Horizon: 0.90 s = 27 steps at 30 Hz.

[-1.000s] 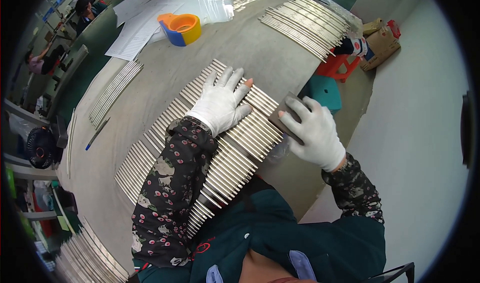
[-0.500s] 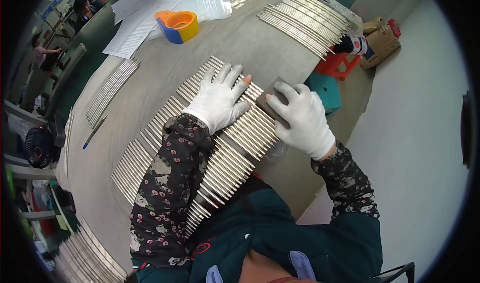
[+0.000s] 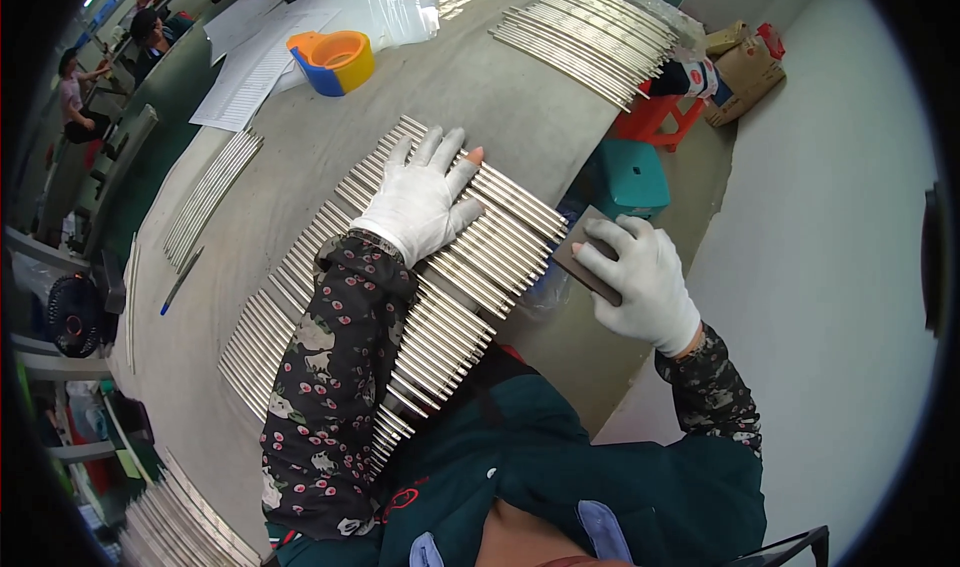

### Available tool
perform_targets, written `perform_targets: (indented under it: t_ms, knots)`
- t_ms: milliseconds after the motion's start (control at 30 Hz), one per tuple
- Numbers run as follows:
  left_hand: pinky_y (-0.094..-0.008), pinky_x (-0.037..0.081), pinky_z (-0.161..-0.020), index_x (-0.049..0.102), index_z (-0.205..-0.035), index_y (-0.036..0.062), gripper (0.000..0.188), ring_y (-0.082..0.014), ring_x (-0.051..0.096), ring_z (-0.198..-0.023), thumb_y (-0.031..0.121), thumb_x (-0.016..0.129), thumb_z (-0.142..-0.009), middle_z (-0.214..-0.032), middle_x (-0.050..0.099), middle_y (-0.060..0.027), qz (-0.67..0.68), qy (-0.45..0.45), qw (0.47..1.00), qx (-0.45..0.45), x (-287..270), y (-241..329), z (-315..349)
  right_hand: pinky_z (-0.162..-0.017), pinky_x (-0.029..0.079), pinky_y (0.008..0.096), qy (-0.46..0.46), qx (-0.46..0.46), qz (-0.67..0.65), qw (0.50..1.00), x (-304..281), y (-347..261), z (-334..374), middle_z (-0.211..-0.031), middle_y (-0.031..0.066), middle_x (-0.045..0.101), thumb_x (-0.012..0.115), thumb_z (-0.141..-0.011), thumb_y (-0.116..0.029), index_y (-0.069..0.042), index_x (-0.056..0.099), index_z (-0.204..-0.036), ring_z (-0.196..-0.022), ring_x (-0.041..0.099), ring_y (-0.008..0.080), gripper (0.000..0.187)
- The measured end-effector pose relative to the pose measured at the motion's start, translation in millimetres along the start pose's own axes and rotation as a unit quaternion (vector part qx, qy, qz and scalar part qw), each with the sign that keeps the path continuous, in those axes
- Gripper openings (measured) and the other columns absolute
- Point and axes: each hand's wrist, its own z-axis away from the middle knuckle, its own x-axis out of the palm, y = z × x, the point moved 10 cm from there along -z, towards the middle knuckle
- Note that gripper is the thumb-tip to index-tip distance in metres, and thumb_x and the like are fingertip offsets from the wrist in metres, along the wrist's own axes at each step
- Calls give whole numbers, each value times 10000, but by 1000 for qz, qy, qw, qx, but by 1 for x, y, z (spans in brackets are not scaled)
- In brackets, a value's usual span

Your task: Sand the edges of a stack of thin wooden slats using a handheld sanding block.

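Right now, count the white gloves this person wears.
2: one on the left hand, resting on metal rods; one on the right hand, holding a dark block. Neither is hidden.

"What carries our stock?"
"One counter (image 3: pixel 440 92), grey. We list: central metal rods (image 3: pixel 505 237), broad spread, side by side; far-right rods (image 3: pixel 585 42), one batch; left-side rods (image 3: pixel 212 199), small group, pen (image 3: pixel 181 281) just beside."
"And our far side?"
"We enter: ring-shaped holder (image 3: pixel 350 75), orange, yellow and blue; paper sheets (image 3: pixel 250 72), near it; clear plastic (image 3: pixel 395 12), beyond."
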Motion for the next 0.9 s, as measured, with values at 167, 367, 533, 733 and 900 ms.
perform_targets:
  t_ms: [167,367,533,733,900]
  knots:
    - [-524,192,-1127,392,-1411,120,589,-358,275,-1382,454,443,-930,-1478,332,-164,-20,-1,1000,0,1,0,0,-663,472,388,-14,-3,-16,1000,4,2,1,-1082,69,601,684,-590,-96,-105,662,-983,-867,569,304,395]
    - [-512,211,-1124,437,-1390,135,577,-315,289,-1384,465,447,-918,-1469,370,-120,-21,16,1000,-3,-1,-1,-1,-708,480,397,46,38,-27,998,-8,12,8,-1097,81,603,685,-560,-78,-107,660,-991,-895,564,305,432]
    - [-510,211,-1125,437,-1392,150,572,-307,295,-1378,472,443,-919,-1462,378,-117,-20,22,1000,-8,0,-1,-7,-748,484,399,52,21,-94,994,-8,6,5,-1088,85,600,663,-532,-66,-100,648,-998,-917,563,312,468]
    - [-508,210,-1125,447,-1384,154,556,-302,299,-1375,467,437,-925,-1456,387,-103,-20,24,1000,-5,0,-2,-8,-777,477,404,47,79,-18,996,-2,34,17,-1135,70,580,678,-548,-75,-102,656,-1012,-930,549,315,466]
    - [-512,209,-1125,463,-1366,151,544,-303,299,-1376,468,439,-925,-1452,394,-94,-8,17,1000,-3,2,-2,-10,-778,479,404,56,73,-16,996,-2,31,15,-1129,71,582,682,-548,-77,-104,653,-1024,-940,551,315,477]
